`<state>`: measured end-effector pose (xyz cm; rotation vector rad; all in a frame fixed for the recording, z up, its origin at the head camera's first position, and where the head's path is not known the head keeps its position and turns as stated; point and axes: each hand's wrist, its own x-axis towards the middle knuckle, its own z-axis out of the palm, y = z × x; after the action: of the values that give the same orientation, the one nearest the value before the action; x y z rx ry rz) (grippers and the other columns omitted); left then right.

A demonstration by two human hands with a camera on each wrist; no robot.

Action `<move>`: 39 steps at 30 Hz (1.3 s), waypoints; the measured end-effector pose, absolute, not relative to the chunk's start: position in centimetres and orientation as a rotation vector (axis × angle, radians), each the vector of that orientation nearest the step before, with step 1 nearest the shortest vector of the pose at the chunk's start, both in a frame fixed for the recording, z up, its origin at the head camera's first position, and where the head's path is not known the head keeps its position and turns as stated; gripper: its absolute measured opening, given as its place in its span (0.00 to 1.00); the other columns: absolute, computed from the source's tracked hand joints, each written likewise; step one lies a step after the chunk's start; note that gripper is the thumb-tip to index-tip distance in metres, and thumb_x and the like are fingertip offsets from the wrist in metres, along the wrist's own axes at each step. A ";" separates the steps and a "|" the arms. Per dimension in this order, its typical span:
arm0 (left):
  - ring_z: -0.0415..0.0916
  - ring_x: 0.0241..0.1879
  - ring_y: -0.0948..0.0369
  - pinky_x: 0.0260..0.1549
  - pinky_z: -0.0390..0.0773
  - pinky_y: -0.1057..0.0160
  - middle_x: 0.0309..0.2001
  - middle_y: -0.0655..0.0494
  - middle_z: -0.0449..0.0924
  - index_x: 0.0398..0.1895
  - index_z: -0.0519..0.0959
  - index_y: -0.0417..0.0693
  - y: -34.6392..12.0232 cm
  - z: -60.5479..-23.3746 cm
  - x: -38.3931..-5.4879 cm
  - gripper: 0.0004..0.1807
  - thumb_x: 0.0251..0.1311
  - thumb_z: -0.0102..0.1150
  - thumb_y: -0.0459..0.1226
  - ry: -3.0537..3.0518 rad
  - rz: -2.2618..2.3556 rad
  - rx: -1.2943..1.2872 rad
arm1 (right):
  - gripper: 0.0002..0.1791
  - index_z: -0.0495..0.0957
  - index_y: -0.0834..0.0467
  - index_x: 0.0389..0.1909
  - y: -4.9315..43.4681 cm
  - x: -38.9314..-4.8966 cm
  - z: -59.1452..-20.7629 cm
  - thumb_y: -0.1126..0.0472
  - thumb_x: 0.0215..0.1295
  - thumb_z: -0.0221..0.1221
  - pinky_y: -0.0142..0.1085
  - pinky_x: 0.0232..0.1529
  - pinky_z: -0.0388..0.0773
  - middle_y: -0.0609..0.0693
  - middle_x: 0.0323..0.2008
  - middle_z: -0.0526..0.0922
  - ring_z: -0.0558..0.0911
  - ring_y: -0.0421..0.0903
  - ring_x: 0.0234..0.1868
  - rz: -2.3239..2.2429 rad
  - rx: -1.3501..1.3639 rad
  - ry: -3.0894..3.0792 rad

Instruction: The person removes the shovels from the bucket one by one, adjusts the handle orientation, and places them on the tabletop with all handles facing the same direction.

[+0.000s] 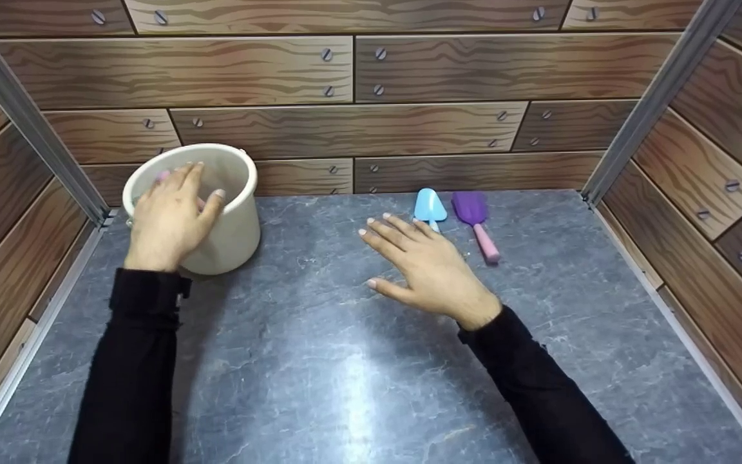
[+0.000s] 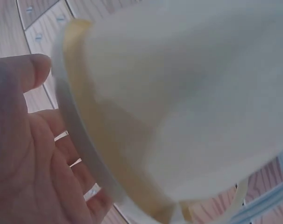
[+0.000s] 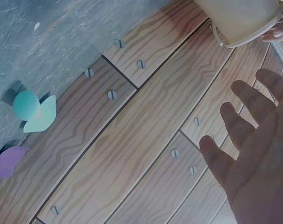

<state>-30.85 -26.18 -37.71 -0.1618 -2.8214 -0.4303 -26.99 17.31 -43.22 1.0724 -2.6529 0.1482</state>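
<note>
A cream-white bucket (image 1: 232, 235) stands at the back left. My left hand (image 1: 168, 222) is over its mouth, with fingers loosely extended; the left wrist view shows a bare palm beside the bucket rim (image 2: 92, 140) and nothing gripped. Bits of something pink (image 1: 163, 175) show past that hand at the bucket's mouth, mostly hidden. My right hand (image 1: 426, 270) hovers above the tabletop with fingers spread, holding nothing. Just beyond its fingertips lies a small light-blue toy shovel (image 1: 429, 205), its handle partly covered by the hand. To the right of that lies a purple toy shovel (image 1: 471, 207) with a pink handle.
Wood-patterned panels (image 1: 435, 129) enclose the grey marbled tabletop (image 1: 294, 309) at the back and both sides. Metal corner posts (image 1: 641, 103) rise at the back corners. The bucket stands close to the back panel and the left side.
</note>
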 end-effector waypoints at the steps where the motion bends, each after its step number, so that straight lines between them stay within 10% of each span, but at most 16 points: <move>1: 0.62 0.90 0.27 0.89 0.60 0.21 0.91 0.29 0.64 0.93 0.63 0.35 -26.5 -37.5 -31.0 0.43 0.91 0.48 0.57 -2.831 -0.423 -0.157 | 0.47 0.62 0.46 0.96 17.3 -26.9 -43.2 0.27 0.88 0.56 0.66 0.94 0.67 0.51 0.93 0.68 0.67 0.57 0.95 0.144 1.076 -2.649; 30: 0.70 0.80 0.19 0.75 0.76 0.16 0.83 0.18 0.67 0.89 0.60 0.26 -30.8 -34.0 -34.1 0.47 0.86 0.52 0.56 -3.192 -0.242 -0.121 | 0.46 0.60 0.44 0.96 16.3 -26.0 -43.1 0.27 0.88 0.56 0.65 0.96 0.62 0.49 0.94 0.66 0.66 0.57 0.95 0.110 1.139 -2.658; 39: 0.81 0.71 0.23 0.67 0.82 0.17 0.72 0.20 0.81 0.70 0.75 0.30 -31.1 -33.8 -34.7 0.32 0.84 0.53 0.51 -3.221 -0.234 -0.098 | 0.47 0.61 0.45 0.96 16.3 -25.9 -43.2 0.29 0.88 0.58 0.65 0.95 0.64 0.50 0.94 0.67 0.66 0.56 0.95 0.102 1.161 -2.644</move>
<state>-34.67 -31.08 -33.78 -0.0977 -3.2212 -0.2337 -25.86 16.27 -43.25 1.1609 -2.6442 0.1018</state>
